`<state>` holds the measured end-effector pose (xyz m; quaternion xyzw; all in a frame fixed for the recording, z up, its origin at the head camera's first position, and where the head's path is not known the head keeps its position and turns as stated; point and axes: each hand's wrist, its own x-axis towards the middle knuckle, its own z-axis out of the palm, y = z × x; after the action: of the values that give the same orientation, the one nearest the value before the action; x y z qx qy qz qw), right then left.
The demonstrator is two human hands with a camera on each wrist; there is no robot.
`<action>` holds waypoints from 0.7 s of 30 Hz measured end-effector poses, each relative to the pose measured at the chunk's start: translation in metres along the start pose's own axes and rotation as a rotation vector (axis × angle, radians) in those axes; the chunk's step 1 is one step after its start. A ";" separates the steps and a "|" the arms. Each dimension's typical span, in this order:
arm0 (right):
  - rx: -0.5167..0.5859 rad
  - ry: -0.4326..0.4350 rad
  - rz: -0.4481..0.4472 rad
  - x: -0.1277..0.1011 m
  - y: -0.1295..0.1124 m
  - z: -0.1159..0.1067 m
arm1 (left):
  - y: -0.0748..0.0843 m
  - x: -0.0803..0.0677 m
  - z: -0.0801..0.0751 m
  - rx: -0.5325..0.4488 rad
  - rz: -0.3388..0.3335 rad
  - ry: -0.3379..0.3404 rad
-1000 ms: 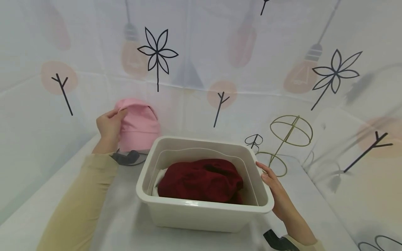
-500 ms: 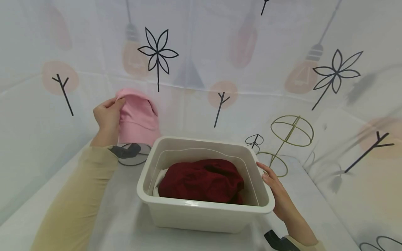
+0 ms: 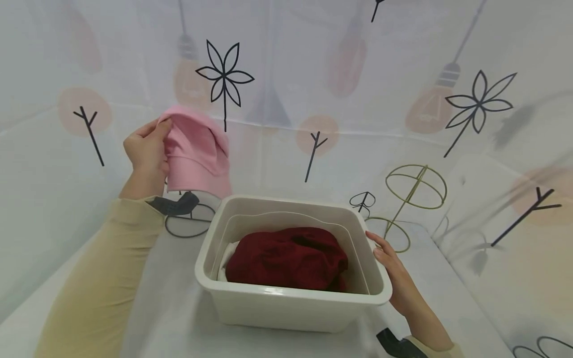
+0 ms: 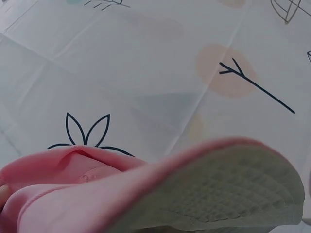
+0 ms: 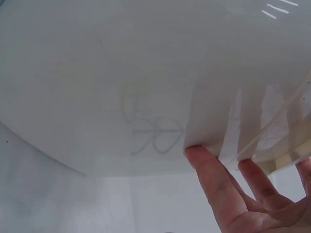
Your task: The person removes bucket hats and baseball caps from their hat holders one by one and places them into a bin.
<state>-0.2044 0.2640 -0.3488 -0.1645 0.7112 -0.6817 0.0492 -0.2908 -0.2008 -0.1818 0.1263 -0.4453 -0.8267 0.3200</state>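
Risk lay in your left hand [image 3: 145, 151], whose fingers pinched the soft pink cloth cap [image 3: 195, 151] aloft behind the cream plastic tub [image 3: 286, 293], while your right hand's [image 3: 396, 278] straight fingers merely touched its rim: the cap could have slipped onto the worktop [image 3: 179, 308].

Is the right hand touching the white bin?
Touching. In the head view the right hand lies flat against the white bin's right rim, and the right wrist view shows its fingertips pressed to the bin wall.
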 end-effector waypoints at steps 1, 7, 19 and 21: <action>0.001 -0.001 0.002 0.000 0.000 0.000 | 0.001 -0.001 0.001 -0.018 0.003 -0.005; 0.011 -0.002 -0.006 0.000 0.001 0.000 | 0.008 -0.006 0.009 -0.096 0.014 -0.036; 0.014 0.003 -0.015 0.000 0.001 0.000 | 0.022 -0.036 0.024 -0.104 -0.033 -0.197; 0.014 0.005 -0.015 0.000 0.001 0.000 | 0.023 -0.042 0.026 -0.104 -0.037 -0.223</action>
<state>-0.2047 0.2638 -0.3496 -0.1677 0.7052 -0.6875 0.0437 -0.2619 -0.1659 -0.1513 0.0251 -0.4322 -0.8633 0.2592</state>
